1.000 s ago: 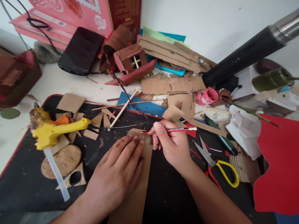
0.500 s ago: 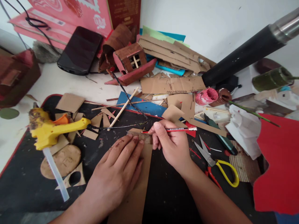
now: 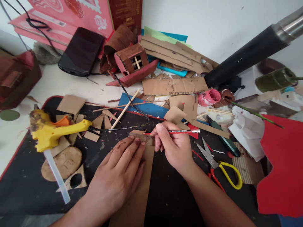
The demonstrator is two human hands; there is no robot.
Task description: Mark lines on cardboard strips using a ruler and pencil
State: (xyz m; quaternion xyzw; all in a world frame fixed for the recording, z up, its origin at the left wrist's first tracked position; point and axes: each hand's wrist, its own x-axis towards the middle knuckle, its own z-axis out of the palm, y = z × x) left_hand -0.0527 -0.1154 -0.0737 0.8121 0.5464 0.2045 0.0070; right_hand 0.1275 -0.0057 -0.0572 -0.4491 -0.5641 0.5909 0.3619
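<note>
In the head view my right hand (image 3: pixel 175 146) is closed around a red and black pencil (image 3: pixel 182 131), its tip low over the far end of a cardboard strip (image 3: pixel 132 201). My left hand (image 3: pixel 120 164) lies flat with fingers stretched out, pressing on the strip. Under its fingertips is a thin, see-through flat piece (image 3: pixel 149 138), mostly hidden, whose kind I cannot make out. The pencil tip is beside this piece, just past my left fingertips. Both rest over a black mat (image 3: pixel 94 208).
A yellow glue gun (image 3: pixel 61 130) with a clear glue stick and cardboard scraps (image 3: pixel 71 104) lie left. Scissors (image 3: pixel 213 160) and a green utility knife (image 3: pixel 224 140) lie right. Behind stand a small brown model house (image 3: pixel 132 60), a phone (image 3: pixel 80 52) and paint jars (image 3: pixel 209 97).
</note>
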